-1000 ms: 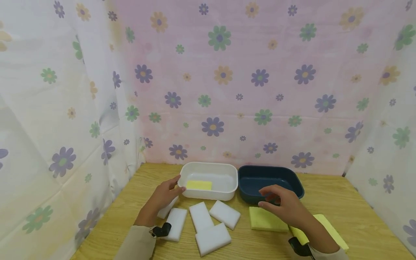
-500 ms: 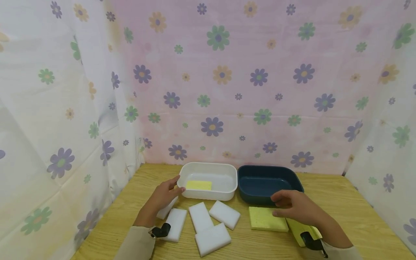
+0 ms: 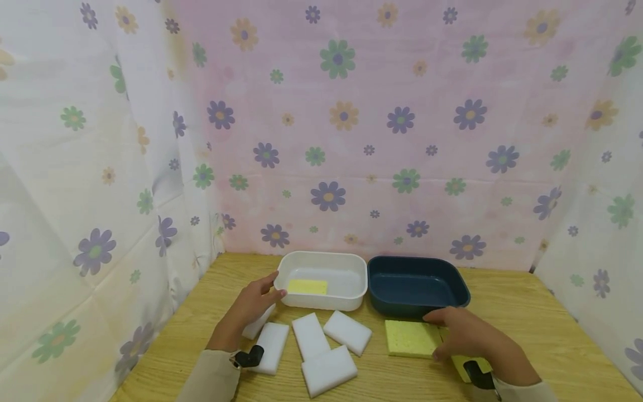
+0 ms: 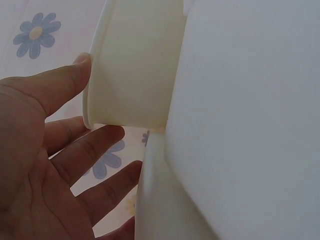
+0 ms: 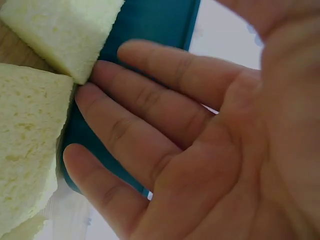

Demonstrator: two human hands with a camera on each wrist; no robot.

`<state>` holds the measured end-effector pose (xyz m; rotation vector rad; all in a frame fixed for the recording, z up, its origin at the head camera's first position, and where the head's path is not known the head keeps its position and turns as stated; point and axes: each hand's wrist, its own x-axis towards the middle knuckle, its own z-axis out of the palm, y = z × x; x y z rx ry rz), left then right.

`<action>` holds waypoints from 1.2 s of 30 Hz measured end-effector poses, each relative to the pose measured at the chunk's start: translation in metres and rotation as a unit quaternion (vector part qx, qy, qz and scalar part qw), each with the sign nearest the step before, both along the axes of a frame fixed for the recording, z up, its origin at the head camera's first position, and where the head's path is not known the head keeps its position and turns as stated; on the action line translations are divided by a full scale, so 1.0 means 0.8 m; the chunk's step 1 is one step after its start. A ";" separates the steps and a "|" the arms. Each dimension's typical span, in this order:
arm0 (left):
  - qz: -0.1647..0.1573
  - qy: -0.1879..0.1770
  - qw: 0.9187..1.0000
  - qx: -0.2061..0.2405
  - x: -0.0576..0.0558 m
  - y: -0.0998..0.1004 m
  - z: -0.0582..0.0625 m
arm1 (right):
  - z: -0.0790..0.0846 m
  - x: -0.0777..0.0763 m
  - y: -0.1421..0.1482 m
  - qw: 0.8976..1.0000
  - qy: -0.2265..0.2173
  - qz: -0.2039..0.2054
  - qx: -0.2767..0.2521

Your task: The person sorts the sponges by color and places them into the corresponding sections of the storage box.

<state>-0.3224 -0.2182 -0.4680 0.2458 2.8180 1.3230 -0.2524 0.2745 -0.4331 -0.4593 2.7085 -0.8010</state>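
Note:
My left hand [image 3: 253, 304] touches the left end of a white plastic tub [image 3: 321, 302], its fingers extended; in the left wrist view the thumb [image 4: 72, 77] rests against the rim. A yellow sponge [image 3: 307, 287] lies inside that tub. Over at the right, my right hand [image 3: 469, 335] is by the right end of a flat yellow sponge [image 3: 411, 338], thumb and fingers apart. Straight fingers [image 5: 135, 130] reach the edges of two yellow sponges in the right wrist view. Another yellow sponge [image 3: 467, 365] is partly hidden under the right hand and wrist.
A dark blue tub [image 3: 397, 309] stands beside the white one at the back of the wooden table [image 3: 542, 318]. Several white sponges [image 3: 329, 370] lie in front of the white tub, two of them overlapping. Flowered cloth [image 3: 372, 100] hangs behind and at both sides.
My right hand has moved from in front of the dark blue tub rightward and down to the yellow sponges. The left hand stays at the white tub.

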 end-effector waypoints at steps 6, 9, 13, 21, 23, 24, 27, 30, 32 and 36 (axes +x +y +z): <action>0.001 -0.008 1.000 0.004 0.000 -0.001 0.000 | -0.010 -0.003 -0.005 0.998 0.007 -0.023 0.054; 0.001 -0.006 1.000 0.004 0.000 -0.001 0.000 | -0.012 -0.004 -0.008 0.997 0.022 -0.018 0.068; 0.000 0.000 1.000 0.001 0.000 -0.001 0.001 | -0.011 -0.005 -0.012 0.996 0.049 -0.009 0.078; -0.002 0.000 1.000 0.000 0.001 -0.001 -0.001 | -0.010 -0.005 -0.009 0.996 0.051 -0.004 0.068; -0.001 0.002 1.000 0.000 0.001 0.000 -0.001 | -0.009 -0.005 -0.008 0.997 0.051 0.011 0.058; -0.002 0.002 1.000 0.001 0.002 0.000 -0.001 | -0.008 -0.004 -0.007 0.997 0.051 0.018 0.052; -0.004 0.005 1.000 0.002 0.001 0.000 -0.002 | -0.003 -0.003 -0.007 0.998 0.047 0.035 0.031; -0.004 0.005 1.000 0.006 0.000 -0.001 -0.002 | 0.002 -0.003 -0.008 0.998 0.041 0.037 0.016; -0.004 0.004 1.000 0.008 0.000 -0.001 -0.002 | 0.004 -0.002 -0.009 0.999 0.038 0.034 0.011; -0.005 0.003 1.000 0.010 -0.001 -0.001 -0.002 | 0.007 -0.001 -0.009 0.999 0.040 0.027 0.007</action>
